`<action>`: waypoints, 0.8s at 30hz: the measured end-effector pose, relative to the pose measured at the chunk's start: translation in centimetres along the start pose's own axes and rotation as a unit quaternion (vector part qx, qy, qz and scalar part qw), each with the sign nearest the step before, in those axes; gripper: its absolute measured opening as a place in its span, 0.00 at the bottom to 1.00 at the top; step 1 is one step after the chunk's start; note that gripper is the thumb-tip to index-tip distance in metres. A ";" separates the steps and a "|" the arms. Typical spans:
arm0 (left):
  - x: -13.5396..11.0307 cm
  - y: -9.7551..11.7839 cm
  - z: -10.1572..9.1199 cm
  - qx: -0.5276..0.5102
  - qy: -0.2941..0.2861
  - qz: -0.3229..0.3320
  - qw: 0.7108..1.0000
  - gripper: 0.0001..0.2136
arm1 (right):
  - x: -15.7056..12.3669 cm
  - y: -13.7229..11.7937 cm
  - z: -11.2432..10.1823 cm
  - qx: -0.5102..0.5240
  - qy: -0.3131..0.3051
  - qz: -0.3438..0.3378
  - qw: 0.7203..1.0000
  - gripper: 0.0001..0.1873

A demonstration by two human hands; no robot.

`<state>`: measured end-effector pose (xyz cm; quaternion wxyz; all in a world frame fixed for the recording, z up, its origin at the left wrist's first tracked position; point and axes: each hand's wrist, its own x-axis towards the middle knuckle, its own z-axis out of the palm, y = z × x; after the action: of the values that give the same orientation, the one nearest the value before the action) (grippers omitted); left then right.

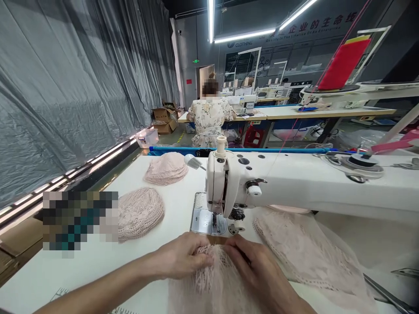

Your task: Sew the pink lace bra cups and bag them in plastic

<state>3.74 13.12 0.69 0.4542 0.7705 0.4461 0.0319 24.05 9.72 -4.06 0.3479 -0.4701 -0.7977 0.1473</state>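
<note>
Left hand [181, 257] and right hand [258, 272] side by side, fingers curled, pinching edge of pink lace piece [212, 279] on white table [81, 270]. Lace just short of sewing machine needle plate [204, 220]. More pink lace [304, 253] beyond right hand; two lace stacks [140, 211] well beyond left.

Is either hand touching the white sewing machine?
No, the left hand and right hand both hold the pale pink lace fabric, just short of the white sewing machine.

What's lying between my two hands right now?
Pale pink fringed lace fabric, bunched between the left hand and right hand, in the head view.
</note>
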 end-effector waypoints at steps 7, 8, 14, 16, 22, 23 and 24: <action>1.9 0.0 -0.3 0.094 0.033 0.014 0.995 0.12 | 0.4 1.6 0.1 -0.146 0.057 -0.070 0.985 0.14; 2.1 0.1 -0.3 0.113 0.042 0.019 0.993 0.12 | 0.4 1.7 0.2 -0.160 0.062 -0.077 0.982 0.14; 2.6 0.6 0.0 0.202 0.074 0.012 0.977 0.14 | 0.7 0.5 0.0 -0.206 0.103 -0.161 0.960 0.12; 2.9 0.7 -0.1 0.227 0.073 0.012 0.971 0.14 | 0.6 -0.1 0.1 -0.168 0.087 -0.212 0.959 0.11; 3.7 -0.2 -1.1 0.318 0.097 -0.004 0.943 0.16 | -0.3 -0.1 1.0 -0.123 0.031 -0.192 0.973 0.25; 3.7 -0.6 -1.2 0.334 0.115 -0.013 0.936 0.15 | -0.4 0.1 1.0 -0.128 0.031 -0.186 0.974 0.24; 3.6 -0.9 -1.2 0.349 0.137 -0.022 0.927 0.15 | -0.3 0.2 1.0 -0.134 0.031 -0.181 0.974 0.23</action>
<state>4.72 16.69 -0.51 0.0919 0.8585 0.5036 -0.0303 23.63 9.69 -5.01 0.3268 -0.3643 -0.8711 -0.0412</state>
